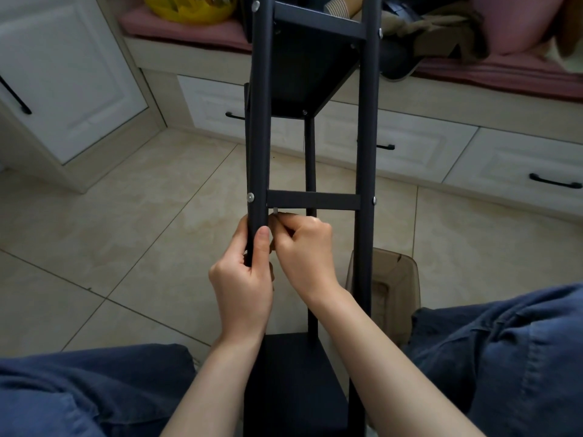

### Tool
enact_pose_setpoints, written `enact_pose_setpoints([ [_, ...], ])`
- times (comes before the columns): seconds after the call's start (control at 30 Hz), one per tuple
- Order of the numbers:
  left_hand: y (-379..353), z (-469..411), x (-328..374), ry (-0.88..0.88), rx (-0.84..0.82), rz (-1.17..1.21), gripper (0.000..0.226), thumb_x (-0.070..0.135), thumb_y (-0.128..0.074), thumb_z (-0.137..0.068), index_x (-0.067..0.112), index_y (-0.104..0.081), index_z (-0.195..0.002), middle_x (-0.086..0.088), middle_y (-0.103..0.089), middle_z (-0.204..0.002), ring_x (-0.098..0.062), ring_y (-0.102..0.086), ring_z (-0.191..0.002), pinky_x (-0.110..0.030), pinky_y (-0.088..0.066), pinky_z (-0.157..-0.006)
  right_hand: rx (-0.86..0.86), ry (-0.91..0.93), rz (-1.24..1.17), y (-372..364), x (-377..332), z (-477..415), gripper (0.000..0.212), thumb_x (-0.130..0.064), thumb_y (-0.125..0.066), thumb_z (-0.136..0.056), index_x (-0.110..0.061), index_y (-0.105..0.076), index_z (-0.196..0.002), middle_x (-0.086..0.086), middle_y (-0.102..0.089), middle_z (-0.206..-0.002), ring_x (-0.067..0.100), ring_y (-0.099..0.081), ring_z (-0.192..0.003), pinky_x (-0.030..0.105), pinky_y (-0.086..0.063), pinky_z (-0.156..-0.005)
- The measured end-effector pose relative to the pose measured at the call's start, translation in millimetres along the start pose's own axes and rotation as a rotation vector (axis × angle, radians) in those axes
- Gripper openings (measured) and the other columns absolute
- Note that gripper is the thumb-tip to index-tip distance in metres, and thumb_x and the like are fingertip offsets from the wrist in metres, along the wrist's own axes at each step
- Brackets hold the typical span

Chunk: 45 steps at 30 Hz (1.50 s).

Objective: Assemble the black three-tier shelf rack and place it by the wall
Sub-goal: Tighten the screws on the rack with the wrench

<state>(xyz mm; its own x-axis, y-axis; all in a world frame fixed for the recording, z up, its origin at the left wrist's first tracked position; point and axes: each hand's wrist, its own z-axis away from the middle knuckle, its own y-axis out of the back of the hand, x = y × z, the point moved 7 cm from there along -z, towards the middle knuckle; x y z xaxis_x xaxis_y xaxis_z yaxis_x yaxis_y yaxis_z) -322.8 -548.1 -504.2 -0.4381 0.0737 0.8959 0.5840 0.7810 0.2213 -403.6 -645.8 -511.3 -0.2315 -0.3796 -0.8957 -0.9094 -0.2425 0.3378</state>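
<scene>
The black shelf rack [366, 152] lies tilted away from me, resting between my knees, its far end leaning on the window bench. My left hand [244, 279] grips the rack's left pole just below the middle crossbar [314, 200]. My right hand [303, 247] pinches a small silver screw or tool tip [275, 211] under the crossbar's left end, beside the pole. A black shelf board [303, 70] is fixed at the far end, another [293, 380] sits near my lap. Silver bolt heads [250, 197] show on the poles.
A translucent brown bin [394, 285] stands on the tiled floor behind the right pole. White drawers [419, 152] with black handles line the bench, which holds a pink cushion, a yellow bag [189, 9] and clothes. A white cabinet stands at left.
</scene>
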Motion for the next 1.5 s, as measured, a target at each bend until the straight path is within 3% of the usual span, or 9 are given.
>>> enact_pose_setpoints([
  [0.17,-1,0,0,-0.018,0.001,-0.012,0.045,0.036,-0.050,-0.101,0.008,-0.065,-0.133,0.023,-0.068,-0.092,0.006,-0.067,-0.079,-0.008,-0.050,-0.070,-0.040,-0.037,-0.090,-9,6,-4,0.027,-0.010,-0.058,-0.098,-0.002,-0.073,-0.078,0.007,-0.070,-0.066,0.019,-0.067,-0.061,0.040,-0.057,-0.063],
  [0.43,-1,0,0,-0.020,-0.004,0.018,0.049,0.040,-0.048,-0.100,0.007,-0.066,-0.131,0.014,-0.066,-0.075,-0.007,-0.065,-0.065,-0.012,-0.048,-0.061,0.006,0.034,-0.123,-13,5,-11,0.023,-0.006,-0.061,-0.097,-0.003,-0.072,-0.077,0.002,-0.065,-0.064,0.004,-0.059,-0.057,0.009,-0.043,-0.055],
  [0.63,-1,-1,-2,-0.015,-0.002,0.008,0.051,0.043,-0.047,-0.100,0.007,-0.066,-0.130,0.015,-0.065,-0.073,-0.006,-0.064,-0.063,-0.011,-0.047,-0.058,0.005,0.048,-0.084,-14,5,-10,0.021,-0.007,-0.061,-0.097,-0.005,-0.073,-0.080,-0.004,-0.063,-0.064,0.000,-0.057,-0.058,0.006,-0.040,-0.056],
  [0.83,1,-2,-2,0.011,0.031,-0.005,0.048,0.050,-0.046,-0.098,0.019,-0.065,-0.129,0.005,-0.074,-0.087,-0.003,-0.067,-0.073,-0.019,-0.054,-0.069,-0.168,0.007,0.155,-6,2,-9,0.025,-0.015,-0.055,-0.098,-0.005,-0.071,-0.082,0.006,-0.069,-0.071,0.019,-0.063,-0.061,0.040,-0.055,-0.063],
  [1.03,2,-1,0,-0.012,0.024,-0.014,0.055,0.048,-0.047,-0.097,0.008,-0.066,-0.130,0.015,-0.069,-0.087,0.007,-0.066,-0.079,-0.006,-0.048,-0.070,-0.398,-0.095,0.499,14,-11,3,0.023,-0.023,-0.050,-0.098,-0.012,-0.066,-0.087,0.003,-0.062,-0.076,0.021,-0.062,-0.064,0.040,-0.059,-0.062],
  [1.13,4,-1,-1,0.007,0.017,0.011,0.059,0.052,-0.045,-0.095,0.008,-0.066,-0.129,0.009,-0.068,-0.079,-0.003,-0.066,-0.069,-0.011,-0.050,-0.062,-0.507,-0.117,0.654,30,-26,6,0.019,-0.024,-0.051,-0.096,-0.015,-0.065,-0.086,0.001,-0.060,-0.077,0.019,-0.061,-0.066,0.033,-0.056,-0.060],
  [1.3,7,1,-5,0.048,0.023,0.053,0.064,0.057,-0.047,-0.093,0.009,-0.066,-0.131,-0.003,-0.069,-0.076,-0.007,-0.061,-0.058,-0.027,-0.054,-0.057,-0.569,-0.178,0.741,72,-46,-12,0.021,-0.020,-0.051,-0.095,-0.015,-0.070,-0.089,0.007,-0.066,-0.086,0.027,-0.065,-0.072,0.042,-0.060,-0.069],
  [1.4,8,2,-9,0.078,0.022,0.066,0.059,0.055,-0.053,-0.092,0.012,-0.067,-0.130,-0.001,-0.067,-0.075,-0.015,-0.063,-0.061,-0.040,-0.058,-0.060,-0.573,-0.187,0.683,93,-45,-30,0.021,-0.024,-0.055,-0.099,-0.019,-0.073,-0.088,-0.001,-0.064,-0.078,0.002,-0.057,-0.054,0.014,-0.046,-0.046],
  [1.5,9,2,-11,0.076,0.013,0.053,0.043,0.048,-0.059,-0.091,0.022,-0.067,-0.124,0.004,-0.065,-0.069,-0.016,-0.063,-0.057,-0.042,-0.058,-0.057,-0.462,-0.204,0.584,115,-39,-53,0.025,-0.028,-0.058,-0.098,-0.022,-0.075,-0.080,-0.010,-0.055,-0.065,0.000,-0.046,-0.044,0.009,-0.032,-0.040],
])
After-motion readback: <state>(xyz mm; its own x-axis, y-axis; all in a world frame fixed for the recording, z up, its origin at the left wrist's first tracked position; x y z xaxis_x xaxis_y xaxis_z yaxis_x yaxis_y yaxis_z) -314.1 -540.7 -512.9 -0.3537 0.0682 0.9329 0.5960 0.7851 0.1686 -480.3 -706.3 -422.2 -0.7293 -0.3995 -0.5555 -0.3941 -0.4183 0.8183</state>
